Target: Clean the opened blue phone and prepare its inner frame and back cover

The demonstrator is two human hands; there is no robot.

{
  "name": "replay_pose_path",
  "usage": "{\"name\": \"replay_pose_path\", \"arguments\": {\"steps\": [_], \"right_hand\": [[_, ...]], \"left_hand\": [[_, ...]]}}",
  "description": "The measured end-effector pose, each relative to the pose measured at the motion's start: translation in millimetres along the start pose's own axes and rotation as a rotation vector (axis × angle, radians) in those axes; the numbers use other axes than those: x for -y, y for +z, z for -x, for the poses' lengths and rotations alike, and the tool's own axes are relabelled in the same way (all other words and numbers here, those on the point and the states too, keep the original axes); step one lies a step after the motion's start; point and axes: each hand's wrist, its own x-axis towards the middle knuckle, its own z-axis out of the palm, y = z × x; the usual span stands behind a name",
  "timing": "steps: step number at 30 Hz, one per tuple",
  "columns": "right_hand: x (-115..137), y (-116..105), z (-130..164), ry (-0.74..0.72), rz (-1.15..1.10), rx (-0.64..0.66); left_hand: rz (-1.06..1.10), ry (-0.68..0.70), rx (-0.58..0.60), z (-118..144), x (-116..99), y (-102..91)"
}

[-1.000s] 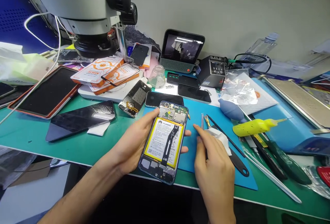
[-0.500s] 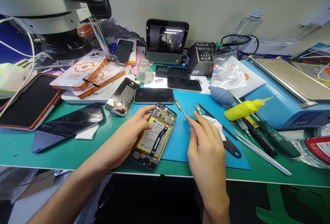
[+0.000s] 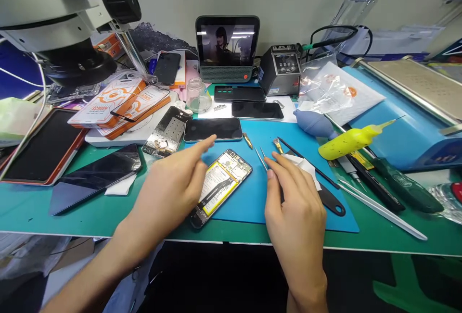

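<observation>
An opened phone [image 3: 224, 183] with its battery and circuit board bared lies tilted on the blue mat [image 3: 241, 212] near the front edge. My left hand [image 3: 176, 178] hovers just left of it, fingers stretched to the right and holding nothing, covering part of the phone's left side. To the right of the phone, my right hand [image 3: 298, 202] is closed on thin metal tweezers [image 3: 260, 159], whose two tips stand apart and point away from me. Beyond the left fingertips lies a dark-screened phone [image 3: 212, 129]. A brass-coloured tool tip [image 3: 247, 141] rests beside it.
A microscope [image 3: 72, 19] overhangs the back left. Boxes [image 3: 108, 101], a phone [image 3: 96, 176] and a partly stripped phone [image 3: 166, 131] lie left. At right are a yellow bottle [image 3: 348, 143], a blue air blower [image 3: 313, 123] and a green-handled tool [image 3: 407, 185]. A screen device [image 3: 226, 75] stands behind.
My left hand has let go of the opened phone and lifted, its fingers now stretched out. The phone lies on the mat, turned further to the right. My right hand keeps the tweezers.
</observation>
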Motion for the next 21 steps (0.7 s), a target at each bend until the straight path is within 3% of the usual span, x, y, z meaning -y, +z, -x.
{"name": "replay_pose_path", "arguments": {"steps": [5, 10, 14, 21], "right_hand": [[0, 0, 1, -0.001, -0.021, -0.019], [0, 1, 1, 0.01, -0.025, -0.007], [1, 1, 0, 0.008, -0.025, 0.005], [3, 0, -1, 0.014, -0.022, 0.024]], "left_hand": [[-0.157, 0.104, -0.013, 38, 28, -16.6], [-0.263, 0.192, 0.049, 69, 45, -9.9], [-0.231, 0.227, 0.038, 74, 49, -2.4], [-0.004, 0.121, 0.08, 67, 56, -4.3]]}}
